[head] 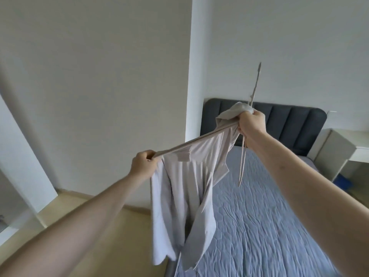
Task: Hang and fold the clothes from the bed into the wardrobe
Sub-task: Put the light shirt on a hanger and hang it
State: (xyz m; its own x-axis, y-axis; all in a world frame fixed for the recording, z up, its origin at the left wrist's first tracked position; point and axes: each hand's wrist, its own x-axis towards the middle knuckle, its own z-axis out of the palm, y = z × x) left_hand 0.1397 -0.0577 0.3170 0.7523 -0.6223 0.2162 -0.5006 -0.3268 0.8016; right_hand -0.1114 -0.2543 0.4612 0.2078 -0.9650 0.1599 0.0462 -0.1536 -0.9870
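— Where's the pale beige cotton garment (185, 176)?
— Held up over the blue quilted bed (259, 216), stretched between both hands.
— Their grip?
— Left hand (142, 164) and right hand (252, 121) each clench its top edge.

A pale beige, thin fabric garment with drawstrings (185, 176) is stretched by its top edge between the left hand (142, 163) and the higher right hand (252, 121), both gripping bunched cloth. Its body hangs limp below them. One cord dangles beneath the right hand; another flies up above it.
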